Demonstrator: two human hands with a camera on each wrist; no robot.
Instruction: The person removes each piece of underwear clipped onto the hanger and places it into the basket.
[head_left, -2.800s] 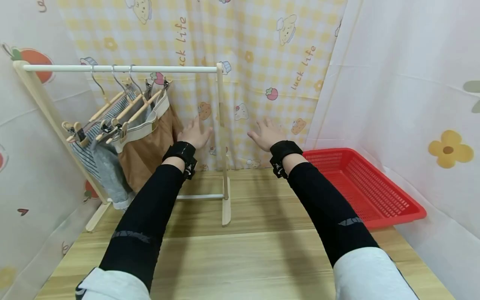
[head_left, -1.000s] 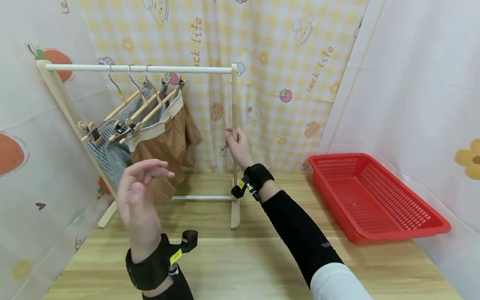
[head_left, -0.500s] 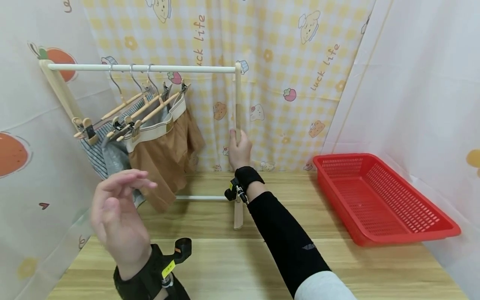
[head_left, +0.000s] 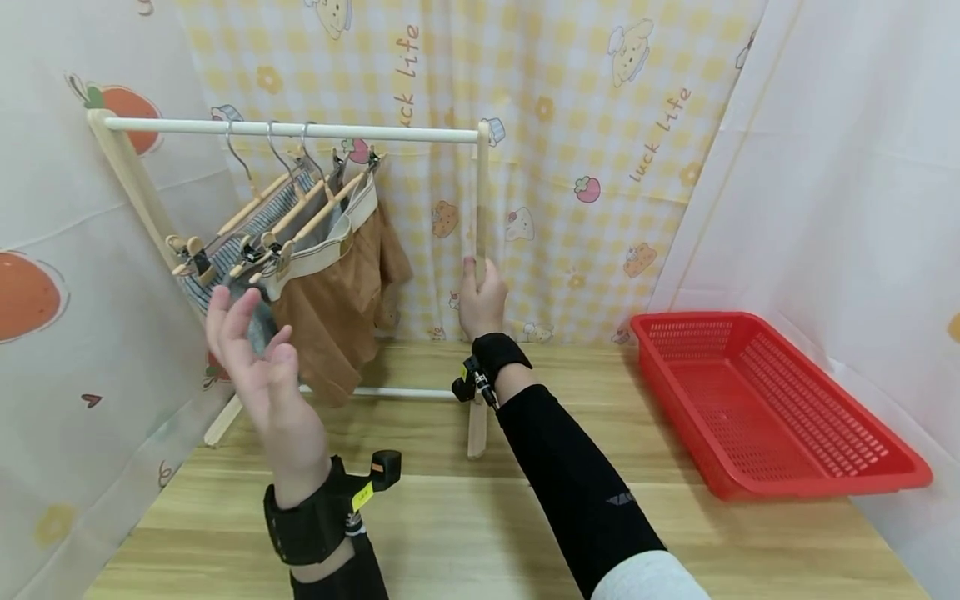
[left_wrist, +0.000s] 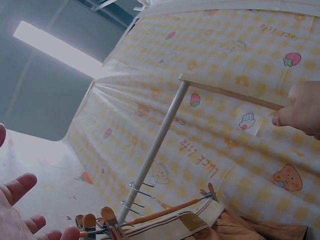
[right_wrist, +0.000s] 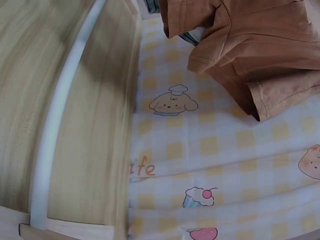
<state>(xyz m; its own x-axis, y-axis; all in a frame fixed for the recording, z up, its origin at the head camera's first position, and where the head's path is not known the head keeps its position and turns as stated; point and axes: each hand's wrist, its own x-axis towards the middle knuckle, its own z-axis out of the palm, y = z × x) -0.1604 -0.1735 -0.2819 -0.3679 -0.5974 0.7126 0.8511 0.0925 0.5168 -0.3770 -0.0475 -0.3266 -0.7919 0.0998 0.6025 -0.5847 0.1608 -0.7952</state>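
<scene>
My right hand (head_left: pixel 483 302) grips the right upright post (head_left: pixel 482 200) of a small clothes rack in the head view. The left hand (head_left: pixel 273 383) is raised with fingers spread, in front of the hanging clothes and holding nothing. Brown shorts (head_left: pixel 326 308) with a cream waistband hang nearest, clipped to a wooden hanger (head_left: pixel 330 208). Behind them hang a grey garment and a blue-striped garment (head_left: pixel 273 218), on two more clip hangers. In the left wrist view, the left fingers (left_wrist: pixel 22 187) are close to the hanger clips (left_wrist: pixel 107 215). The right wrist view shows the shorts (right_wrist: pixel 260 50) but not the right hand.
The rack's white top rail (head_left: pixel 390 132) holds the hangers at its left part. A white lower bar (head_left: pixel 412 393) runs just above the wooden table (head_left: pixel 450 533). A red perforated basket (head_left: pixel 750 485) stands on the right. Printed curtains (head_left: pixel 555 150) enclose the table.
From reaching forward, my right hand has moved onto the post and taken hold of it. The left hand has drawn back leftward, then risen toward the hangers with its fingers spreading.
</scene>
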